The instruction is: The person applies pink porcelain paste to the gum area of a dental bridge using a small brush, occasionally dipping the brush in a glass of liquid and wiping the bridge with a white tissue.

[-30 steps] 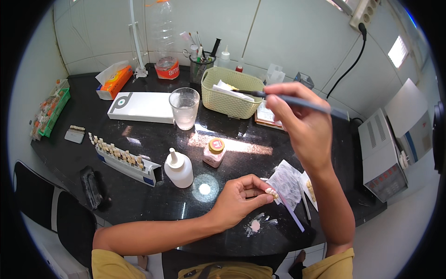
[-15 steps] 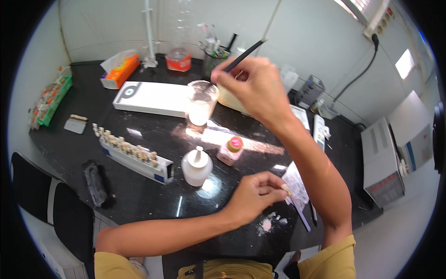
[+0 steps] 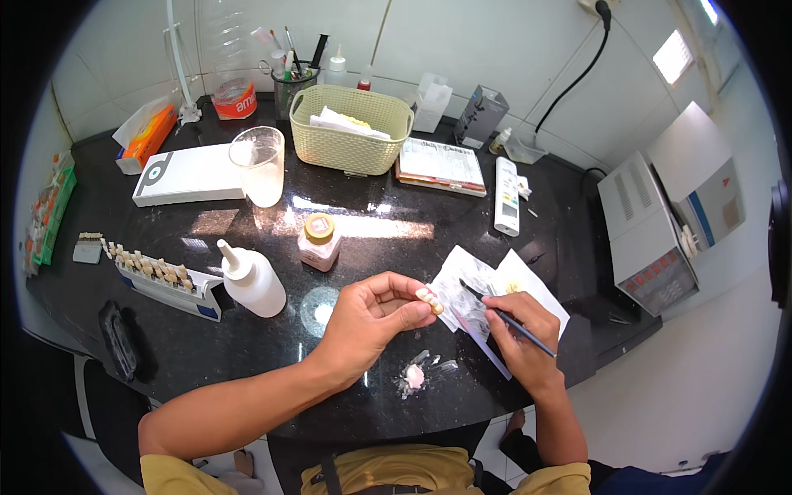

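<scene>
Between its thumb and fingers, my left hand (image 3: 351,326) pinches a small tooth-coloured dental bridge (image 3: 429,300). My right hand (image 3: 521,330) grips a thin dark brush (image 3: 540,346) like a pen, its tip above crumpled white paper (image 3: 452,272), to the right of the bridge; whether it touches the paper I cannot tell. A small yellowish piece (image 3: 513,286) lies on the paper beyond that hand. A flat purple strip (image 3: 493,356) slants across the paper's near edge. On the black counter below my left fingers sits a pink-white powder mound (image 3: 414,377) with smears around it.
Left of my hands stand a gold-lidded pink jar (image 3: 318,252), a white squeeze bottle (image 3: 257,287) and a tooth shade guide (image 3: 169,289). Farther back are a clear cup (image 3: 262,177) of cloudy liquid, a woven basket (image 3: 351,153) and a white remote (image 3: 506,202). A grey-white machine (image 3: 648,227) stands at right.
My right hand has come down from beside the cup to the paper, bringing the brush. The left hand still pinches the bridge, now turned more into view. The whole view has shifted.
</scene>
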`<state>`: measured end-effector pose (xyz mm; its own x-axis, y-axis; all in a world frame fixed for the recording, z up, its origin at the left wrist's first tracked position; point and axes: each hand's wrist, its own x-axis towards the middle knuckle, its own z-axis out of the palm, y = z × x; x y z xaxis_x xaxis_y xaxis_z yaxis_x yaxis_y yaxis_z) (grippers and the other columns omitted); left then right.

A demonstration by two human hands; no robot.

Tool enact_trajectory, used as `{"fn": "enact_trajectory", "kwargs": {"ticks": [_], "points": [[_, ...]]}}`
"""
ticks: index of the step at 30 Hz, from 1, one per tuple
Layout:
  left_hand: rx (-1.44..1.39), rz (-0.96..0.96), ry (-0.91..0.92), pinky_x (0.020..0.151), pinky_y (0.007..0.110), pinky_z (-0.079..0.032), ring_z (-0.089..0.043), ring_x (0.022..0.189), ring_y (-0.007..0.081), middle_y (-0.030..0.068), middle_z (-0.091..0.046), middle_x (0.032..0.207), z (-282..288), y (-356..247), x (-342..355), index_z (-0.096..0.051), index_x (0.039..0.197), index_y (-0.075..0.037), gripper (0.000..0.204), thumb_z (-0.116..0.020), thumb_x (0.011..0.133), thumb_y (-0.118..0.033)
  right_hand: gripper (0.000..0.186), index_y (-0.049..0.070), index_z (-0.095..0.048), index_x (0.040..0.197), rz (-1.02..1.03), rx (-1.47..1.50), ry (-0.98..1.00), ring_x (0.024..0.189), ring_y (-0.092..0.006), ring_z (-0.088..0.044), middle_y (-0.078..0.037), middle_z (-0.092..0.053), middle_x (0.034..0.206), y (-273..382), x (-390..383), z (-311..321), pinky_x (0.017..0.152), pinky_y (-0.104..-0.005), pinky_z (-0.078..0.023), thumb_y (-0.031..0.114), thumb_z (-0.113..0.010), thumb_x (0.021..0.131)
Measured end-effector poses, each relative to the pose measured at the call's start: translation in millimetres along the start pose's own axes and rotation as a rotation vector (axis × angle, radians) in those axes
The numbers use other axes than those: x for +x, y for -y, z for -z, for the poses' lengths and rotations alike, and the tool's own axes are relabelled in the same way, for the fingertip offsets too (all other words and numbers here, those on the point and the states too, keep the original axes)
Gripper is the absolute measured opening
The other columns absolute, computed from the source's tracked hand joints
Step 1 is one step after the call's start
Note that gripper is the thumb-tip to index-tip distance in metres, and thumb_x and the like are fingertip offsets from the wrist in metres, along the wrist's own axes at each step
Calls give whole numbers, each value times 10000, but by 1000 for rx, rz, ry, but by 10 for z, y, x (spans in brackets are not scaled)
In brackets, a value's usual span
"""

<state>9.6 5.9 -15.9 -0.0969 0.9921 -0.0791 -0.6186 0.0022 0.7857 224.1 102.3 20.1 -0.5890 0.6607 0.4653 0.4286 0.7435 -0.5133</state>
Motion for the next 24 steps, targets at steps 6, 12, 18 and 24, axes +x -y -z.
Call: {"fn": "enact_trajectory", "kwargs": {"ticks": [6,12,18,24], "points": [[8,-25,-12,943,320,-552,-665,1019,172,119,-672,1061,44,-11,-4,-606,1054,11,126,-646,943,-36,101,-47,-686,898,-206,319,-87,663,-157,-671,-120,-667,760,64,-410,146,576,-256,-520,28,-645,843],[36,2,-9,948,324,-557,-666,1027,178,126,-668,1069,32,5,5,-605,1055,17,136,-652,938,-33,105,-86,-649,951,-413,723,118,752,-152,-696,-155,-686,875,379,-771,9,658,-247,-568,-28,-662,864],[28,-5,-14,951,328,-557,-666,1026,184,136,-670,1072,35,11,2,-605,1057,23,146,-658,932,-29,118,-73,-628,920,-411,704,121,756,-128,-684,-145,-687,872,325,-825,-121,673,-237,-557,-30,-695,833],[30,-4,-17,941,324,-558,-667,1025,188,143,-674,1068,29,21,-3,-606,1049,24,141,-660,927,-22,124,-56,-646,903,-376,633,150,741,-105,-677,-119,-698,855,290,-830,-138,655,-218,-542,-27,-719,807]]}}
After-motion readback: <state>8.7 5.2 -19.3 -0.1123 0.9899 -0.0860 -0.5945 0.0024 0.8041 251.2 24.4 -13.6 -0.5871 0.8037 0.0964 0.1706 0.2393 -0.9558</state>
